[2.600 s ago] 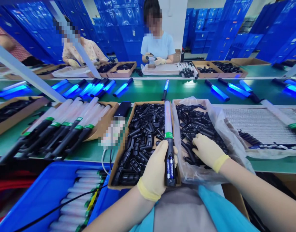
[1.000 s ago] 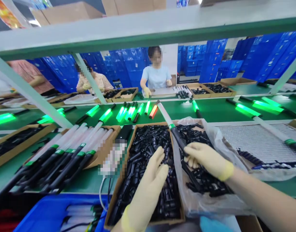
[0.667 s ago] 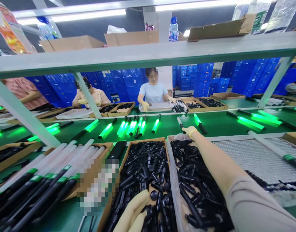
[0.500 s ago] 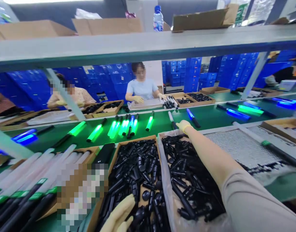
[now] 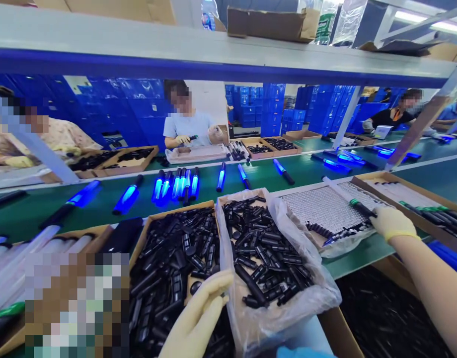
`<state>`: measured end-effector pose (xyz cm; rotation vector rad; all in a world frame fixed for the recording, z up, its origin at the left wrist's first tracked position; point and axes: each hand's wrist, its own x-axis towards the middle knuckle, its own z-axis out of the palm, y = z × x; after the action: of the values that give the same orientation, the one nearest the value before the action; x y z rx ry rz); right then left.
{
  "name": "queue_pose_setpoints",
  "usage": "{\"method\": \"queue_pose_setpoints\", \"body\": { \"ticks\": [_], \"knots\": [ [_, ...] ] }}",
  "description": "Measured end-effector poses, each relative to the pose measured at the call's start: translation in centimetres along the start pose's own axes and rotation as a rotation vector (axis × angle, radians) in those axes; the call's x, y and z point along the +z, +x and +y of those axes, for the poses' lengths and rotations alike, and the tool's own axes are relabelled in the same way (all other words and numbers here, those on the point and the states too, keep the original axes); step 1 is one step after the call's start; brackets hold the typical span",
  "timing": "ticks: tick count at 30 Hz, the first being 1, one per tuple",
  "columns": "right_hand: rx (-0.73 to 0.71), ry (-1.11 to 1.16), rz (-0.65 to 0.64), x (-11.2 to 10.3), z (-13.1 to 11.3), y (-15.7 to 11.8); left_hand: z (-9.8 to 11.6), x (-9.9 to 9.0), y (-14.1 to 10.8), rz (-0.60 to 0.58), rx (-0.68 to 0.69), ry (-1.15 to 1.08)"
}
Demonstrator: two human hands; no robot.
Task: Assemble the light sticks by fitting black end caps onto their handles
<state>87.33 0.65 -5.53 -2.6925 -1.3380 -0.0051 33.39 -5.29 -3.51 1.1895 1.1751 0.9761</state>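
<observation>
My right hand (image 5: pixel 394 223), in a pale glove, is closed on the black handle end of a light stick (image 5: pixel 338 191). The stick has a frosted white tube and a green band, and it lies slanting over a white grid tray (image 5: pixel 314 199). Short dark pieces (image 5: pixel 321 231) lie along the tray's near edge. My left hand (image 5: pixel 200 311), also gloved, hovers with stretched fingers over a cardboard box of black plastic parts (image 5: pixel 176 248). Its fingertips are close to the wall of a plastic-lined box (image 5: pixel 225 278) holding more black parts. Nothing shows between the left fingers.
Blue-glowing light sticks (image 5: pixel 221 177) lie along the green conveyor (image 5: pixel 154 206). Boxes of unlit sticks stand at left (image 5: pixel 90 231) and right (image 5: pixel 368 174). A dark-filled box (image 5: pixel 392 308) sits low at right. Co-workers (image 5: pixel 191 122) sit across, beneath an overhead shelf (image 5: pixel 213 49).
My right hand has moved from the conveyor to the light stick on the tray and gripped its handle. The view has turned right. The conveyor sticks' glow went from green and blue to all blue.
</observation>
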Motion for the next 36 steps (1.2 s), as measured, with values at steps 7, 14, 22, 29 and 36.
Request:
{"method": "queue_pose_setpoints", "body": {
  "ticks": [7, 14, 22, 29, 36],
  "knots": [
    [-0.075, 0.049, -0.076, -1.4, 0.6, 0.4, 2.0, 2.2, -1.6, -0.021, -0.041, 0.027],
    [-0.54, 0.766, -0.344, -2.0, -15.0, -16.0, 1.1, 6.5, -0.1, -0.1, -0.142, -0.567],
    [-1.157, 0.938, -0.289, -1.7, -23.2, -26.0, 1.5, 6.5, 0.6, 0.15, -0.134, -0.957],
    [-1.328, 0.859, -0.207, -2.2, -24.8, -25.1, 1.0, 4.5, 0.0, 0.077, -0.115, -0.953],
    [-1.252, 0.925, -0.266, -2.4, -25.8, -25.3, 0.9, 3.7, -0.2, 0.033, -0.11, -0.888]
  ]
}}
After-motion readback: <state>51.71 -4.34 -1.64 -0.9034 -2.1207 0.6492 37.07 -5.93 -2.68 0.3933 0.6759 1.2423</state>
